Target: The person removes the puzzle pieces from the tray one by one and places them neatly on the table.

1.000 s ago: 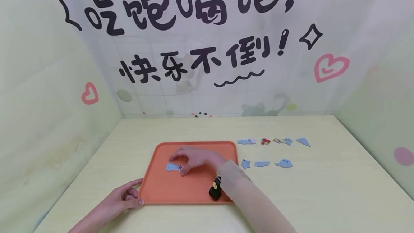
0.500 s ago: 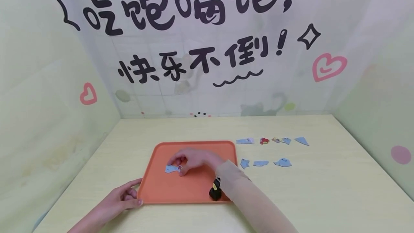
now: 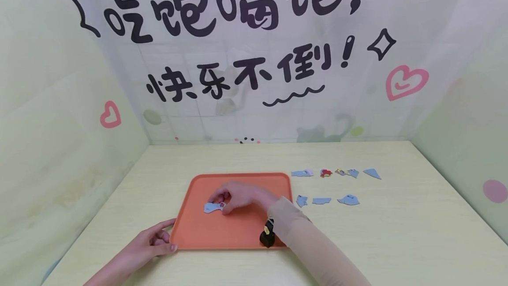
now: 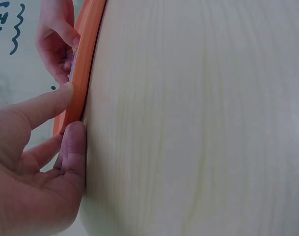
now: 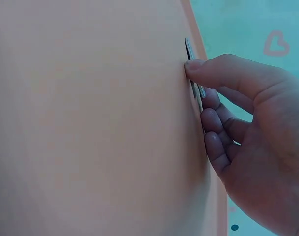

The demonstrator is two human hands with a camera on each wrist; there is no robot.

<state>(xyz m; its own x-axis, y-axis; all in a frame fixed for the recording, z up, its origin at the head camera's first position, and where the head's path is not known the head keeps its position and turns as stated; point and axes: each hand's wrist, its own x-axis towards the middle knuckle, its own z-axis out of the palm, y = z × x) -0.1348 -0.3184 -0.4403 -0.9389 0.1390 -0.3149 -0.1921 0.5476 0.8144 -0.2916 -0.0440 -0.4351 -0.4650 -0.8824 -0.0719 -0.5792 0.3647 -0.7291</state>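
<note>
On the orange tray in the head view lie light blue puzzle pieces, the right one bearing a small dark red print. Over them is my right hand, pinching a puzzle piece between thumb and fingers low over the tray. In the right wrist view that thin piece appears edge-on at the thumb tip, much of it hidden by the fingers. My left hand grips the tray's front left corner, its thumb on one side of the rim and its fingers on the other.
To the right of the tray, several more puzzle pieces lie on the table in two rows, among them a red-printed piece and a triangular piece. A black device sits at the right wrist. Printed cloth walls enclose the table.
The right fingertips have come down closer to the pieces, and the blue piece has shifted slightly toward the tray's front. The left hand stays at the tray corner.
</note>
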